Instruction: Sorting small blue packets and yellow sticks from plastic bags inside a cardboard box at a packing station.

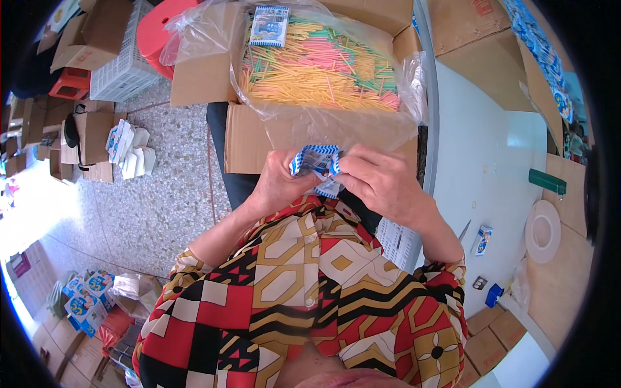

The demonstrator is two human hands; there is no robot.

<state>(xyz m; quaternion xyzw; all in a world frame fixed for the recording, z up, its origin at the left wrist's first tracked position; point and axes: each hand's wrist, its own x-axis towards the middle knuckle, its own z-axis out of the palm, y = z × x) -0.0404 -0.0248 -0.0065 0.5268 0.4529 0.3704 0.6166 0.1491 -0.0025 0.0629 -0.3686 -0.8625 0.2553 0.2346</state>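
Observation:
Between my two hands is a small blue-and-white plastic packet (pixel 315 160), its striped edge spread apart at the top. My left hand (pixel 279 176) is closed on the packet's left side. On the other side, my right hand (pixel 381 178) pinches its right edge. What the packet contains is hard to make out. Just beyond my hands stands a cardboard box (pixel 249 139) lined with clear plastic. It is filled with thin sticks (pixel 310 71) in yellow, pink and green. Another blue-and-white packet (pixel 269 26) lies on top of the sticks at the far left.
To the right is a pale table (pixel 466 168) with a green cylindrical tool (pixel 547 182), a white ring-shaped roll (pixel 543 231) and a small packet (pixel 483 240). A box of blue packets (pixel 540 52) stands far right. A red stool (pixel 155 39) and white crate (pixel 123 74) stand at far left.

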